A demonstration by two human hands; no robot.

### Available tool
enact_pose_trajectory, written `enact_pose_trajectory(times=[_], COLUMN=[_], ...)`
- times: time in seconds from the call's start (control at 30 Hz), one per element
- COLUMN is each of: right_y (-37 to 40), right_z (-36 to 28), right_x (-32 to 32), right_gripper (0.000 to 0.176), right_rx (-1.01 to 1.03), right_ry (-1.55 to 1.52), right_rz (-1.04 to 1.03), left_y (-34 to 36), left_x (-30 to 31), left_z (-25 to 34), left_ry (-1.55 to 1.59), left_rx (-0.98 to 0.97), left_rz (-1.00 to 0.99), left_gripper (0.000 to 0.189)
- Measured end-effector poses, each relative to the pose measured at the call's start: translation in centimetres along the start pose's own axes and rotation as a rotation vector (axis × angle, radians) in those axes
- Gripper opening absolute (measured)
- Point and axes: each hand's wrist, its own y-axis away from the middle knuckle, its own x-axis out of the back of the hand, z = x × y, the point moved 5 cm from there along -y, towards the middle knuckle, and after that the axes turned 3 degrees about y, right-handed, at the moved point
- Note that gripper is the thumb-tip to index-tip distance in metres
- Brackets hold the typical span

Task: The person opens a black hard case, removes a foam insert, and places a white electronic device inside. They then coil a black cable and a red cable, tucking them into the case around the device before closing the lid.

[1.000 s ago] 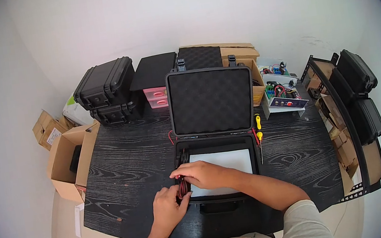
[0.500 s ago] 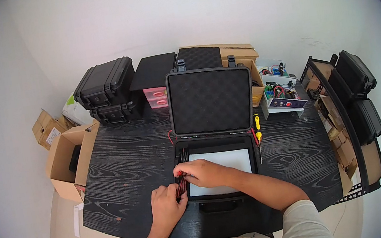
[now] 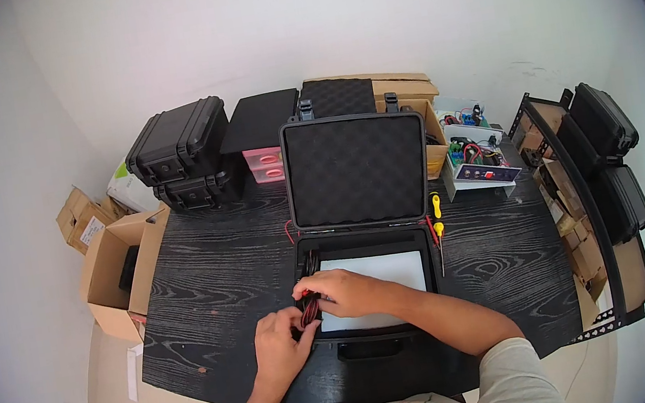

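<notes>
In front of me a black hard case (image 3: 428, 324) stands with its foam-lined lid (image 3: 357, 170) raised. A flat white panel (image 3: 378, 293) fills most of its base. Along the left side of the base runs a bundle of red and black cable (image 3: 310, 310). My right hand (image 3: 340, 292) reaches across the panel, its fingers pinched on the upper part of the bundle. My left hand (image 3: 281, 345) grips the bundle's lower end at the case's front left corner, thumb on the near side. The fingertips of both hands are partly hidden.
Two yellow-handled screwdrivers (image 3: 439, 230) lie right of the case. Electronics units with exposed wiring (image 3: 484, 165) stand at the back right. Stacked black cases (image 3: 182, 152) and pink drawers (image 3: 267, 165) are at the back left. An open cardboard box (image 3: 121, 273) is left; a shelf rack (image 3: 581, 204) is right.
The lower cable loop shows a little more between my hands. My left fingers have shifted slightly, and both hands stay at the case's left side.
</notes>
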Motion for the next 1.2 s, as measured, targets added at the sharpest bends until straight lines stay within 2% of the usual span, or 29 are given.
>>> enact_pose_trajectory(times=[0.03,0.13,0.17,0.27,0.3,0.4,0.5,0.6,0.9,1.0,1.2], right_y=[0.0,-0.1,-0.2,-0.4,-0.4,-0.5,-0.5,-0.5,-0.5,-0.5,-0.3], right_z=[0.1,1.2,1.7,3.0,3.2,3.6,3.9,3.9,2.9,2.7,2.3], right_x=[0.0,0.5,0.7,1.5,1.9,2.4,2.3,2.2,2.9,2.7,2.1], right_gripper=[0.033,0.033,0.034,0.037,0.038,0.041,0.041,0.041,0.034,0.028,0.026], right_rx=[-0.004,-0.139,-0.147,-0.165,-0.171,-0.196,-0.192,-0.186,-0.207,-0.219,-0.187], right_ry=[0.01,-0.236,-0.329,-0.563,-0.612,-0.714,-0.785,-0.807,-0.781,-0.781,-0.753], right_rz=[-0.005,0.014,0.078,0.242,0.281,0.35,0.355,0.344,0.345,0.334,0.293], left_y=[0.3,0.6,0.6,-0.7,-0.5,-0.3,-0.6,-1.0,-1.1,-1.2,-2.3], left_x=[-0.1,0.3,0.7,1.3,0.7,0.1,-0.4,-0.6,-1.6,-1.3,-0.6], left_z=[-0.5,-0.7,-0.4,2.9,2.7,2.6,2.3,1.9,0.5,1.3,1.8], left_ry=[0.062,0.154,0.169,-0.24,-0.275,-0.417,-0.438,-0.369,-0.153,-0.273,-0.335], left_rx=[0.038,0.078,0.08,-0.125,-0.132,-0.142,-0.15,-0.182,-0.081,-0.087,-0.054], left_rz=[0.048,0.137,0.159,-0.043,-0.092,-0.155,-0.298,-0.389,-0.455,-0.454,-0.222], left_gripper=[0.035,0.043,0.046,0.055,0.067,0.076,0.083,0.083,0.078,0.075,0.059])
